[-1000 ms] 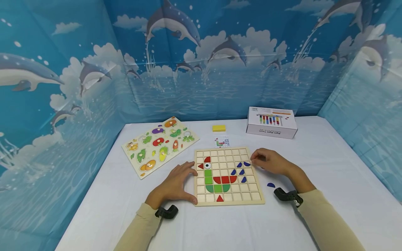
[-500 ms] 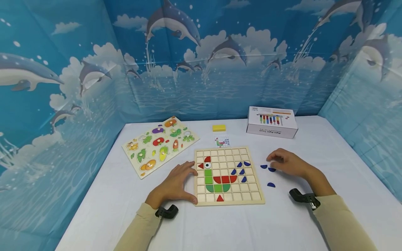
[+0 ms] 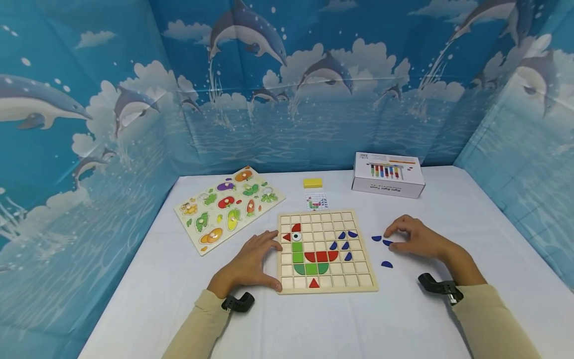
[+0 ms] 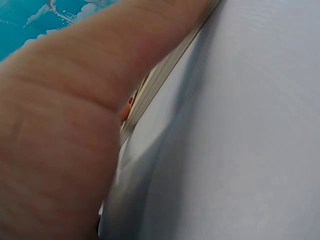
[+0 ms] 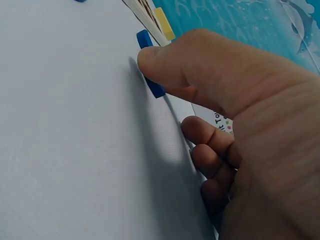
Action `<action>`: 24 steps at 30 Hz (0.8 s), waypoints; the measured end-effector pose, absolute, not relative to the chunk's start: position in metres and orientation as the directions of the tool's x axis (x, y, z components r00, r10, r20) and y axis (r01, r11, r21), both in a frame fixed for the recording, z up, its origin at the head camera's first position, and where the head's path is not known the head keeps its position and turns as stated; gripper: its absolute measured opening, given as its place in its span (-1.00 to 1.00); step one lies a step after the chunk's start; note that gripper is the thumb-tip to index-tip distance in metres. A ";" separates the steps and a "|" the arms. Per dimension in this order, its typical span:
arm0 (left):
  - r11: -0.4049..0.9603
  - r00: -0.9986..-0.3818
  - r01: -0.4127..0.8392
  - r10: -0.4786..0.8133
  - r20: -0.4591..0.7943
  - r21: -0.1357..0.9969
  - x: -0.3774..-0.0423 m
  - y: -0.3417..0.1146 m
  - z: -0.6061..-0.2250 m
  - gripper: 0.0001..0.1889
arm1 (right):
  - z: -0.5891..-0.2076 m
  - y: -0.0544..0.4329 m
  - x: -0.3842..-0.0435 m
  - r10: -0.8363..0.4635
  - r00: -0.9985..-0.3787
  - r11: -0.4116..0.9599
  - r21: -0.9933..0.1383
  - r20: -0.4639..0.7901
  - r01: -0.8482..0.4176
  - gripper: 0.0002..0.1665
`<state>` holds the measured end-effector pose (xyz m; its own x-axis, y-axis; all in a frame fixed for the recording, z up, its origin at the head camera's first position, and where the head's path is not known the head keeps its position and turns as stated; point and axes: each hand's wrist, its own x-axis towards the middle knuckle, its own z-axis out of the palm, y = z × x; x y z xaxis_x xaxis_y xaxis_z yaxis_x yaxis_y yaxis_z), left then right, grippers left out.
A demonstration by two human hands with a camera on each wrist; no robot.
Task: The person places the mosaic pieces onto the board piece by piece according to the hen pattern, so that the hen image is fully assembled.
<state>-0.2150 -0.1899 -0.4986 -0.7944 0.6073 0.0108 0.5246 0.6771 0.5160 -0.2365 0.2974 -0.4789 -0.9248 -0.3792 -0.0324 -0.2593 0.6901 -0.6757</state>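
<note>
A square wooden grid board (image 3: pixel 329 287) lies on the table, with red, green and blue pieces set in it as a bird. My left hand (image 3: pixel 251 262) rests at its left edge, fingers and thumb spread against the frame. Just right of the board, my right hand (image 3: pixel 419 239) pinches a blue half-circle piece (image 5: pixel 156 87) between thumb and index finger, slightly above or at the cloth. Beside it lies a second blue half-circle (image 3: pixel 376 238), and a third blue half-circle (image 3: pixel 387 264) is nearer the front. In the left wrist view the hand (image 4: pixel 65 100) hides most of the board.
A pattern card (image 3: pixel 317 202) and a yellow block (image 3: pixel 312 183) are behind the board. A vegetable puzzle board (image 3: pixel 228 212) lies at the back left. A white printed box (image 3: pixel 387 175) stands at the back right. Dolphin-print cloth surrounds the table.
My right hand has moved right, away from the board's edge, to the loose blue half-circles, and its fingers close on one of them. My left hand stays put.
</note>
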 end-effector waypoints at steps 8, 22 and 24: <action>0.683 -0.796 0.522 0.605 0.004 0.511 -0.215 -0.190 -0.498 -0.03 | -0.482 0.293 -0.236 -0.373 -0.928 0.703 -0.653 -0.002 -0.281 -0.78; 0.679 -0.793 0.527 0.609 0.009 0.511 -0.215 -0.189 -0.498 -0.04 | -0.483 0.292 -0.237 -0.365 -0.931 0.709 -0.650 -0.007 -0.273 -0.78; 0.680 -0.794 0.525 0.608 0.006 0.512 -0.215 -0.189 -0.498 -0.04 | -0.483 0.292 -0.236 -0.367 -0.930 0.707 -0.651 -0.006 -0.275 -0.79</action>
<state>-0.2151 -0.1892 -0.4978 -0.7939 0.6080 0.0064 0.5248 0.6799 0.5122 -0.2363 0.2924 -0.4827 -0.9303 -0.3668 -0.0059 -0.2748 0.7074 -0.6512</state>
